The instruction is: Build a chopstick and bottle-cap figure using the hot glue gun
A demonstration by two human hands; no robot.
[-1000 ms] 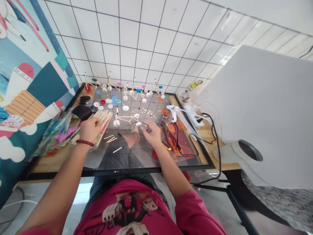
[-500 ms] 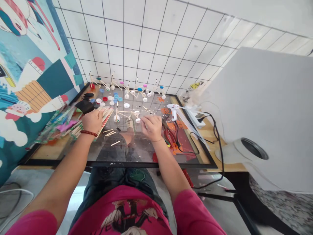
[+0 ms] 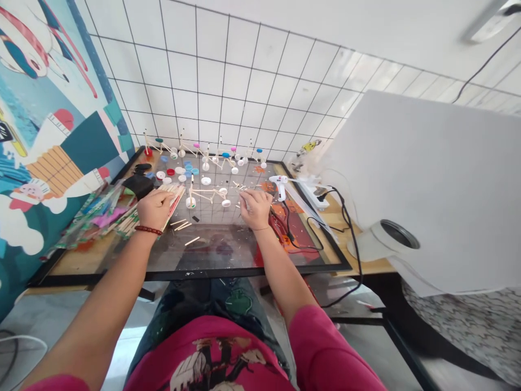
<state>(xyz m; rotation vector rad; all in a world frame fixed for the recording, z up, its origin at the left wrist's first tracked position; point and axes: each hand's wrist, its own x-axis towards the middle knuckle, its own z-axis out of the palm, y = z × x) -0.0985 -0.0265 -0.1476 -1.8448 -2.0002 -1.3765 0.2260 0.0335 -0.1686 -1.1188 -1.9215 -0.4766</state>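
My left hand (image 3: 153,209) is closed in a loose fist over a pile of wooden sticks (image 3: 173,196). What its fingers hold, if anything, is hidden. My right hand (image 3: 256,208) rests low over the glass top with fingers bent and tips pinched together; nothing can be made out between them. Between the hands stands a small stick-built cart (image 3: 203,191) with white bottle-cap wheels, apart from both hands. A white bottle cap (image 3: 205,181) lies just behind it. A few short loose sticks (image 3: 182,225) lie in front of the cart.
Several similar carts (image 3: 226,156) line the back edge, with blue caps (image 3: 191,169) near them. A white glue gun (image 3: 280,185) and red-handled pliers (image 3: 278,224) lie to the right. Plastic bags (image 3: 103,212) fill the left side; a white cylindrical container (image 3: 378,239) sits far right.
My right hand has drawn slightly right, away from the cart's wheel. My left hand stays over the sticks. The camera view has shifted a little.
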